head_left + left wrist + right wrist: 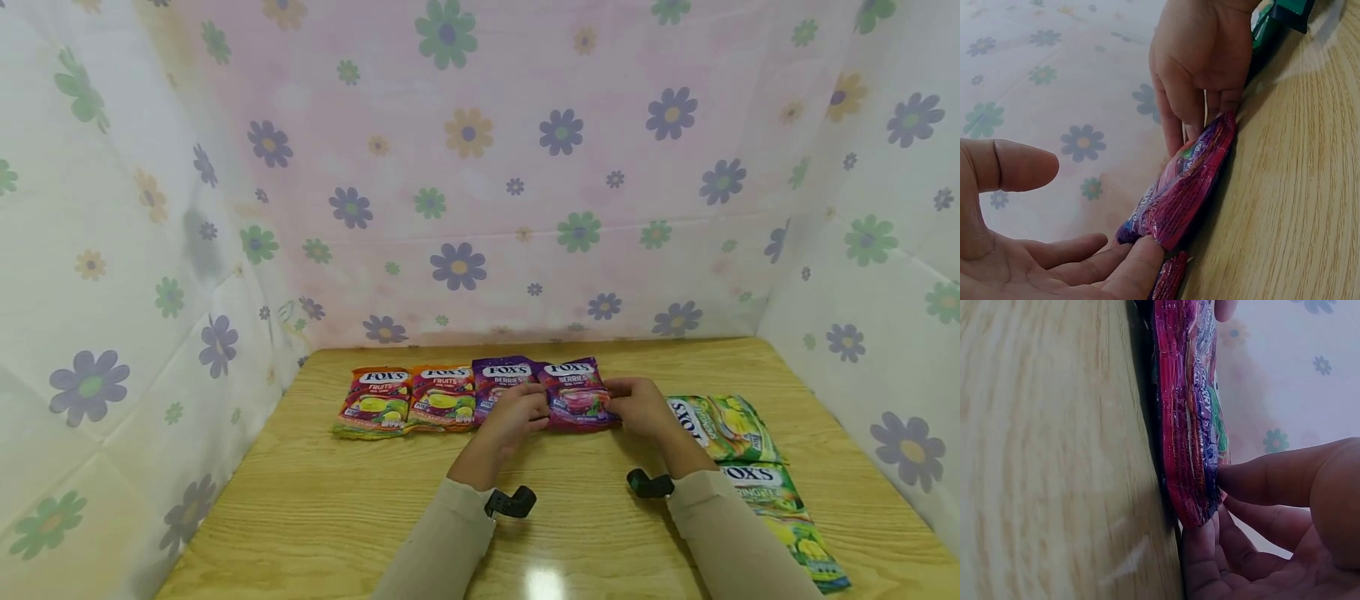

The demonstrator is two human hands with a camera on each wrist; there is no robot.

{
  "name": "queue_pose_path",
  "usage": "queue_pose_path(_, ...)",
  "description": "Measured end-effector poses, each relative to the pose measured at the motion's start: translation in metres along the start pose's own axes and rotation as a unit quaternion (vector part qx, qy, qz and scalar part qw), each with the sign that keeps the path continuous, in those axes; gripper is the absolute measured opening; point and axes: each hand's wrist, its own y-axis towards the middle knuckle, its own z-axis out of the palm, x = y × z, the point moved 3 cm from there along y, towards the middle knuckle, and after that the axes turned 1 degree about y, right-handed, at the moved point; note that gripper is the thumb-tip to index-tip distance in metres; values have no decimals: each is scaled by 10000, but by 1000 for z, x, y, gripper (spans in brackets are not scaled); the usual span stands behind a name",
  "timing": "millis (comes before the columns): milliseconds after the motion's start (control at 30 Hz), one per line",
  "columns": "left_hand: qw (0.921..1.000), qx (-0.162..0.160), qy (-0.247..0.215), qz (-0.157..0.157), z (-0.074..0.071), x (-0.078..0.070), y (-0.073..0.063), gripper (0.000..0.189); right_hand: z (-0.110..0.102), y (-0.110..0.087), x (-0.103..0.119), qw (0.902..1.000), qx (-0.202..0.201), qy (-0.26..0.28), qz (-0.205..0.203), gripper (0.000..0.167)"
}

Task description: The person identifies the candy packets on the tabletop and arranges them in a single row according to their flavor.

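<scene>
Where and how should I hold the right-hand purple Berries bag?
Probably pinch the right-hand bag by its right edge, coming from the right, as the right hand does: that end tapers thin, while the other Berries bag crowds its left.

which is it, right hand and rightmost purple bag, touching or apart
Touching: the right wrist view shows the right hand pinching the purple bag between thumb and fingers.

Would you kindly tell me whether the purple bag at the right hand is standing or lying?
Lying down: the purple bag shows its printed front upward along the table.
</scene>
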Motion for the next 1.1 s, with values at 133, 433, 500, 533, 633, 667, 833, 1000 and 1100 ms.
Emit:
queue_pose_path(133, 10000, 34, -24, -39, 0, -2, -2, 55, 0, -1, 1, 10000, -2, -77, -15, 42)
queue_pose_path(433, 9999, 20, -35, -153, 0, -5, -5, 55, 1, -1, 0, 9994, 9, -341, -22, 43)
queue_pose_path(500, 9998, 14, -63, -186, 0, -5, -6, 55, 2, -1, 0, 9993, 10, -367, -33, 43)
queue_pose_path(533, 9998, 15, -76, -195, -1, -5, -6, 55, 2, -1, 0, 9993, 17, -373, -35, 43)
queue_pose_path(633, 9998, 21, -78, -196, -1, -6, -6, 54, 2, 0, 0, 9992, 47, -388, -20, 43)
queue_pose_path(667, 9998, 22, -68, -212, 0, -6, -6, 53, 2, 0, 0, 9992, 62, -399, -8, 43)
queue_pose_path(833, 9997, -4, 105, -209, 0, -7, -7, 50, -1, 0, 2, 9987, 113, -486, 74, 45)
queue_pose_path(1000, 9995, -8, 309, -116, 1, -11, -9, 50, -2, -5, 7, 9984, 62, -539, 182, 47)
queue_pose_path(1100, 9994, -1, 336, -15, 3, -13, -12, 49, -4, -8, 10, 9983, 49, -509, 265, 47)
